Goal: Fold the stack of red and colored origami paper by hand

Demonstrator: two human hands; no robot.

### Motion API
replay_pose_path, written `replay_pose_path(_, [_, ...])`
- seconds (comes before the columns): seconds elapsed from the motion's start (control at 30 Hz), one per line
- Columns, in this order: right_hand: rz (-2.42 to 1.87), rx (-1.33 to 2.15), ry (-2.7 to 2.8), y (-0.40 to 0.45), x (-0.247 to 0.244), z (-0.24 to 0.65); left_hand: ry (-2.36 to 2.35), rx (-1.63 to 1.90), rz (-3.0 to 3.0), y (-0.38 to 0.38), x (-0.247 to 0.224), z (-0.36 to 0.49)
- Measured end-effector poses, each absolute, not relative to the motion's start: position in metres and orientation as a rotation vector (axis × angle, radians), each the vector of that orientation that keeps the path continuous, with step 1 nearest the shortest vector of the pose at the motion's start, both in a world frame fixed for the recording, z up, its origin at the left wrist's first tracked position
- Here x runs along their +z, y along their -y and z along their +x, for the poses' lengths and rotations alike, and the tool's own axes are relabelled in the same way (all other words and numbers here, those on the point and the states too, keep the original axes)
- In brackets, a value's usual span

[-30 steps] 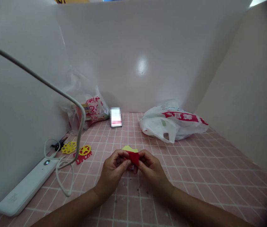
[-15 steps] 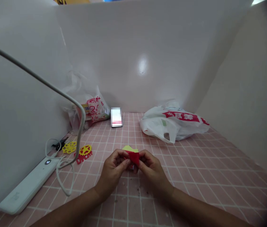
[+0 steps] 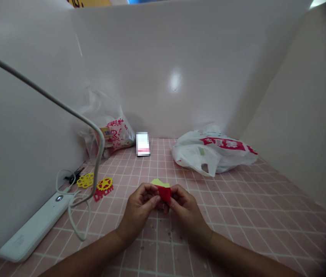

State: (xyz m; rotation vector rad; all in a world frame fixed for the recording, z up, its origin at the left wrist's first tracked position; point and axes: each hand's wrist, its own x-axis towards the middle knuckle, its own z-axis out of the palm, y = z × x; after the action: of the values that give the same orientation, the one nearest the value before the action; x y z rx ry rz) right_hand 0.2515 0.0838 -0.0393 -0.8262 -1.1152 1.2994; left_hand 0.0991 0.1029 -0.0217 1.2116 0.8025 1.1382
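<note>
While the left hand [image 3: 140, 204] pinches one side of a small red and yellow piece [image 3: 165, 192], the right hand [image 3: 188, 206] grips the other, over the pink table [image 3: 238, 215]. Off to the left lie yellow cutouts [image 3: 85, 180] and a red cutout [image 3: 98, 196]; farther back, a phone [image 3: 143, 144] sits between two plastic bags [image 3: 193, 154].

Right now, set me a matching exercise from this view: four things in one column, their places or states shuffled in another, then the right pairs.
Things:
1. Red and yellow piece
2. Phone-like device
3. White bag with red print
4. Long white unit

Places or states:
A. Lying nearest the right wall
B. Lying along the left wall
C. Held by left hand and right hand
D. Screen glowing

Pairs: 1-C, 2-D, 3-A, 4-B
</note>
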Motion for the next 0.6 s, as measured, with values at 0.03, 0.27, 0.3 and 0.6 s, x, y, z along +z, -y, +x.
replay_pose_path(0.03, [-0.835, 1.294, 1.112, -0.0837, -0.0394, 0.2516, -0.805, 1.139, 1.210, -0.1031, -0.0219, 0.0992])
replay_pose_path(0.27, [-0.847, 1.292, 1.121, -0.0849, -0.0412, 0.2520, -0.781, 1.111, 1.212, -0.1021, -0.0187, 0.1001])
replay_pose_path(0.3, [-0.843, 1.299, 1.112, -0.0852, -0.0414, 0.2518, -0.790, 1.128, 1.208, -0.1019, -0.0185, 0.1001])
replay_pose_path(0.6, [-0.834, 1.326, 1.080, -0.0848, -0.0435, 0.2508, -0.793, 1.161, 1.195, -0.1015, -0.0189, 0.1005])
